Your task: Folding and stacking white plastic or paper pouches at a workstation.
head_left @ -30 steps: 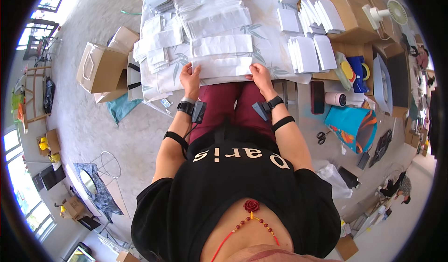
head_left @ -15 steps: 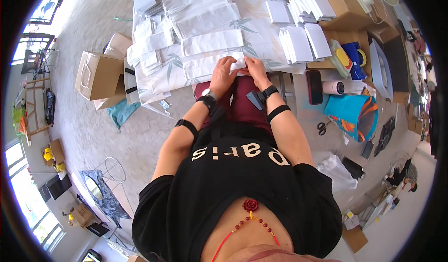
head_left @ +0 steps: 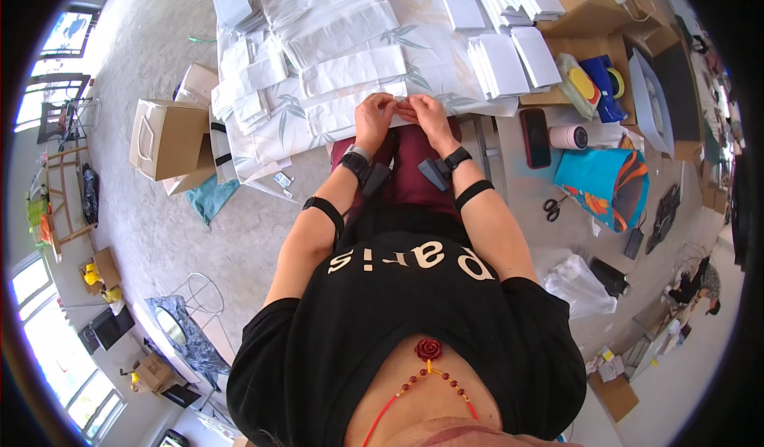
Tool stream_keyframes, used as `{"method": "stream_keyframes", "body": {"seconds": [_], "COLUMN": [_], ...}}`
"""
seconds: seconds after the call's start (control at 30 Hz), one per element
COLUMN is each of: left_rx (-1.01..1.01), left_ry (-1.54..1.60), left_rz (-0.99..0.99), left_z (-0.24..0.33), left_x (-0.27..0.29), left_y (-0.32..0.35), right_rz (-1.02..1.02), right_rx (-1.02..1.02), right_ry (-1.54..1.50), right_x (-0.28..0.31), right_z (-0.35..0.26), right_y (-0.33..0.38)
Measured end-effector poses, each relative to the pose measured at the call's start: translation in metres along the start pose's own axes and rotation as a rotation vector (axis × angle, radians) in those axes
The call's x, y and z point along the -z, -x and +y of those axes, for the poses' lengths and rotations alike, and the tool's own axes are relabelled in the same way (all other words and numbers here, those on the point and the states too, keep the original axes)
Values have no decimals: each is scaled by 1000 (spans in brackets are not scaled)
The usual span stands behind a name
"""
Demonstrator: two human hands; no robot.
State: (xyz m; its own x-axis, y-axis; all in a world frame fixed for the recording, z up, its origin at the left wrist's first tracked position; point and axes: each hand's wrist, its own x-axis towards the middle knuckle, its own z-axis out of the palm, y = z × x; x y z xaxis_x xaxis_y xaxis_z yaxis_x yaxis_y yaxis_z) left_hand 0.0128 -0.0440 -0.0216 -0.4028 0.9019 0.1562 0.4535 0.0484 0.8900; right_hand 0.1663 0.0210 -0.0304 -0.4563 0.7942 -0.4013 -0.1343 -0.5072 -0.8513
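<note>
At the near table edge lies a long, flat white bag (head_left: 330,118), thin and slightly wrinkled. Both hands are at its right end. My left hand (head_left: 372,121) is closed, fingertips pinched on the end of the bag. My right hand (head_left: 430,119) faces it, its fingers pressed together on the same end; the fingers partly hide what they grip. Just beyond lies a second flat white bag (head_left: 352,68), and behind that a thick spread of similar white bags (head_left: 330,13). More folded white pieces (head_left: 256,73) lie to the left.
Stacks of white cards or boxes (head_left: 499,65) stand at the table's right. Farther right are a cardboard box (head_left: 585,5), tape rolls (head_left: 615,83), a phone (head_left: 535,138), a pink cup (head_left: 568,137), a blue bag (head_left: 602,186) and scissors (head_left: 553,207). A brown carton (head_left: 171,137) stands left of the table.
My left hand has gone from lying over the bag to a pinch at its right end. The right hand's fingers have closed in toward the left. The view has shifted slightly.
</note>
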Motion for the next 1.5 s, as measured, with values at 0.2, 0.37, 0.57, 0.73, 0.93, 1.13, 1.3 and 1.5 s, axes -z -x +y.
{"method": "stream_keyframes", "body": {"seconds": [0.2,0.37,0.57,0.73,0.93,1.13,1.3,1.5], "left_rx": [274,210,62,54,55,21,63,76], "left_ry": [35,68,135,126,117,88,132,168], "left_rz": [-48,-89,-226,-229,-191,-157,-159,-158], "left_z": [10,-5,-22,-25,-20,-20,-15,-17], "left_x": [3,6,17,19,19,16,15,15], "left_y": [-7,-8,-8,-9,-10,-9,-8,-6], "right_rz": [22,80,160,132,92,79,87,154], "right_rx": [122,223,247,229,172,168,237,232], "right_ry": [305,334,413,457,459,459,369,414], "right_x": [2,-6,-5,-8,-9,-8,-3,-8], "right_z": [16,22,30,26,19,20,29,22], "right_y": [-5,-8,-12,-10,-7,-8,-12,-4]}}
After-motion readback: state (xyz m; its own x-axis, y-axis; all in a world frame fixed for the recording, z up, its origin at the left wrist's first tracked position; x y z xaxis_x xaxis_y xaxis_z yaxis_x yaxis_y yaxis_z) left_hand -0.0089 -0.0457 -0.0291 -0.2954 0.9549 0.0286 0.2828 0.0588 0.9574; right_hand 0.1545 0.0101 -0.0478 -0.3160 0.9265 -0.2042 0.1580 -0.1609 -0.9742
